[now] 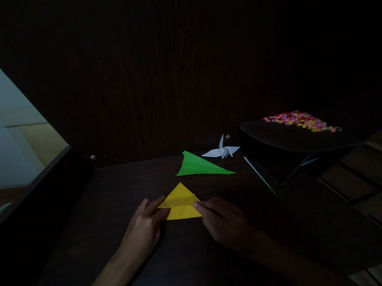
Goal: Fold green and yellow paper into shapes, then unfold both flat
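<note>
A folded sheet of yellow paper (180, 201) lies on the dark wooden surface, its point away from me and a straight edge towards me. My left hand (146, 222) grips its left corner, with finger and thumb at the edge. On the right corner, my right hand (225, 221) is closed with the thumb tip on the paper; its other fingers are curled and partly hidden in shadow. Just beyond lies a green paper plane (199, 166), pointed to the right. Behind it stands a white origami crane (222, 151) with spread wings.
A thin pale strip (259, 175) lies to the right of the yellow paper. On a dark rounded ledge (256, 131) at the right sits a heap of small pink, red and yellow pieces (299, 120). A dark upright panel (152, 72) rises behind, and a raised edge (34, 193) runs along the left.
</note>
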Demonstrator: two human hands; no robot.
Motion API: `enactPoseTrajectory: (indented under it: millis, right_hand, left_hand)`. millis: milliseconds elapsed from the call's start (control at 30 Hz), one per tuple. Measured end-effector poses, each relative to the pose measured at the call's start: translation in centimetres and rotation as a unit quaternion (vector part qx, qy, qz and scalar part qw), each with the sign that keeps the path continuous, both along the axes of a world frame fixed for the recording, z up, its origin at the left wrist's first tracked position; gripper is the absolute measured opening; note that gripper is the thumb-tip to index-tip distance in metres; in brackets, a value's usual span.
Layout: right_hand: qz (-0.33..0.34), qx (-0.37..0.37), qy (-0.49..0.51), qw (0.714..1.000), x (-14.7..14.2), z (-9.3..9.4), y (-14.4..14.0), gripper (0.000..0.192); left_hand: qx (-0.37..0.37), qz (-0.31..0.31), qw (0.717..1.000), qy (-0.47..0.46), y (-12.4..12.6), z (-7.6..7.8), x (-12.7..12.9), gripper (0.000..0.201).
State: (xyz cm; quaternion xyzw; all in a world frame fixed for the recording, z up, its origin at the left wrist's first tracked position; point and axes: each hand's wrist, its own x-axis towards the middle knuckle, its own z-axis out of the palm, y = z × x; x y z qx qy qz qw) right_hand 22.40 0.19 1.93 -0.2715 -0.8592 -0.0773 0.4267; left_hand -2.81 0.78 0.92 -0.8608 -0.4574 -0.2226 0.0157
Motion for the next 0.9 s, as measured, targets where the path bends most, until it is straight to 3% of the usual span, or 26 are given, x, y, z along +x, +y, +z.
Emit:
enactPoseTrajectory:
  millis: [233, 433, 733, 900]
  right_hand:
    - [0.037, 0.019, 0.015, 0.999, -0.5, -0.4, -0.7, 0.031]
    - [0.035, 0.005, 0.003, 0.999, -0.4, -0.9, -0.7, 0.030]
    - [-0.016, -0.036, 0.036, 0.999, -0.3, -1.4, -0.1, 0.031]
    - [-0.055, -0.028, 0.095, 0.994, -0.3, -0.8, 0.7, 0.030]
  left_hand:
    - [0.004, 0.011, 0.997, 0.078, -0.2, -0.7, 0.2, 0.045]
    - [0.002, 0.031, 0.993, 0.113, -0.4, -0.4, 0.6, 0.041]
    - [0.016, -0.009, 0.998, -0.056, -0.2, -0.6, -0.3, 0.040]
    - [-0.005, -0.025, 0.994, -0.107, -0.7, 0.2, -0.1, 0.054]
